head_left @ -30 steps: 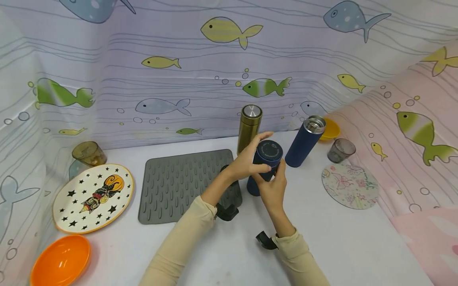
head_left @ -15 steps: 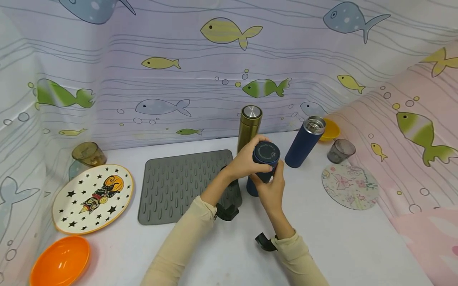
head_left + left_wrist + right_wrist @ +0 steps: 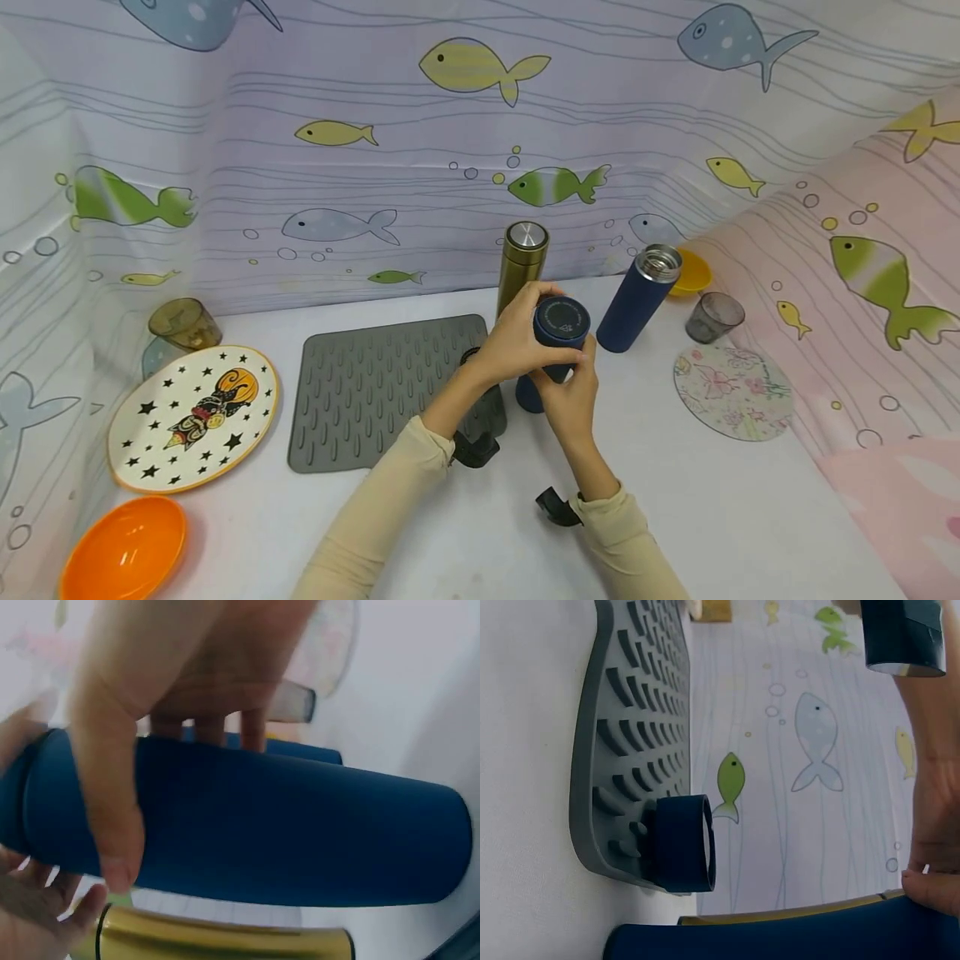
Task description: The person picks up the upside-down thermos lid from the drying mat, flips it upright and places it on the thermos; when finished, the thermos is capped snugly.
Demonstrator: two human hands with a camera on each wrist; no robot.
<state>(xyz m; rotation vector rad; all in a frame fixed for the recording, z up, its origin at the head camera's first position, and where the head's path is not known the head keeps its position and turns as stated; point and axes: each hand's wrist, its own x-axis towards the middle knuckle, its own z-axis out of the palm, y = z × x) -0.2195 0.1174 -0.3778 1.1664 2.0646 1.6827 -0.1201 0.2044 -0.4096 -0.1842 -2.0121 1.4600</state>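
A dark blue thermos [image 3: 561, 321] with its lid on stands tilted on the white table [image 3: 712, 500], just right of the grey mat. My left hand [image 3: 517, 342] grips its top end, thumb and fingers wrapped round it [image 3: 285, 832]. My right hand [image 3: 572, 400] holds the body lower down from the near side. Close behind it stands a gold thermos [image 3: 522, 262], which also shows in the left wrist view [image 3: 225, 939]. A loose dark blue cap [image 3: 682, 844] lies at the edge of the mat.
A second blue thermos [image 3: 639, 296] with an open steel mouth leans at the back right, by a yellow bowl [image 3: 693, 271] and grey cup [image 3: 714, 317]. A round floral coaster [image 3: 733, 392], grey ridged mat [image 3: 375, 387], starred plate [image 3: 191, 414], orange bowl [image 3: 123, 550] and brown cup [image 3: 183, 323] surround them.
My left hand's fingers, spread over the lid a second ago, have closed round the top of the blue thermos. The thermos has stayed almost where it was.
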